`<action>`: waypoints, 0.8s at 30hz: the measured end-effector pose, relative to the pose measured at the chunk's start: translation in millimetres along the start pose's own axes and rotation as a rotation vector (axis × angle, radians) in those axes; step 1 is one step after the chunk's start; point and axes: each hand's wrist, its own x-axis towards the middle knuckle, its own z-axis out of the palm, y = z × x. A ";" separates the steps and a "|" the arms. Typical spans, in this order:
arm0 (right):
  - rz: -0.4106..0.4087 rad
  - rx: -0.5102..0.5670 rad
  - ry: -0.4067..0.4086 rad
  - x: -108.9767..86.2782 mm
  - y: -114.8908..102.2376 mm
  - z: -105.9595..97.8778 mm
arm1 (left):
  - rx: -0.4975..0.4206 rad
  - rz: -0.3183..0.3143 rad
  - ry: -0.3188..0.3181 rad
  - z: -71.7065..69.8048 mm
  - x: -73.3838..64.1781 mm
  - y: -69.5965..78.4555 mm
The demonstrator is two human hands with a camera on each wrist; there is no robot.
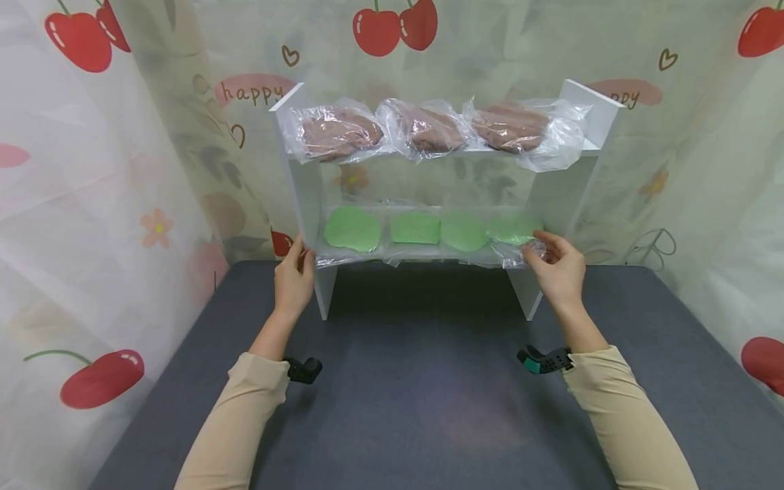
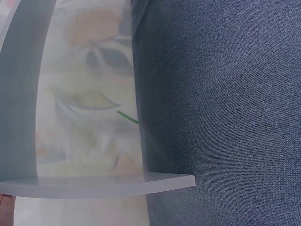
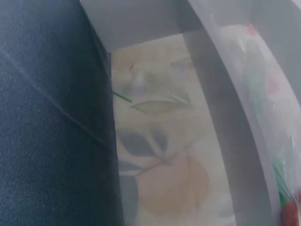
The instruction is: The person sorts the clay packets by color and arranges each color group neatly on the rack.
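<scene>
A white two-tier shelf (image 1: 306,197) stands on the dark table. My left hand (image 1: 294,275) grips its left side panel at lower-shelf height, with the thumb on the inner side. At the lower shelf's right end, my right hand (image 1: 560,269) pinches the crumpled clear plastic bag (image 1: 514,252) around the rightmost green piece (image 1: 514,228). Other flat green pieces in clear plastic, including a rounded one (image 1: 353,229) and a rectangular one (image 1: 415,228), lie in a row beside it. In the right wrist view a fingertip (image 3: 290,214) touches the plastic at the shelf edge.
Three brown lumps in clear bags, one of them in the middle (image 1: 431,129), lie on the upper shelf. The dark cloth-like tabletop (image 1: 422,381) extends in front. Cherry-printed curtains (image 1: 92,204) hang behind and at both sides.
</scene>
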 end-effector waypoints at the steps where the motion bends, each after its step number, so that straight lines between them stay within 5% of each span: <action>1: -0.010 -0.010 0.009 0.1 0.6 0.9 | -0.003 0.001 0.002 -0.1 0.1 0.2; 17: -0.115 -0.140 0.064 -2.9 9.4 1.6 | -0.007 0.001 -0.001 1.5 0.0 -0.8; 24: -0.086 -0.216 0.082 -7.1 5.9 -7.7 | -0.045 -0.031 -0.035 -1.4 1.8 -2.1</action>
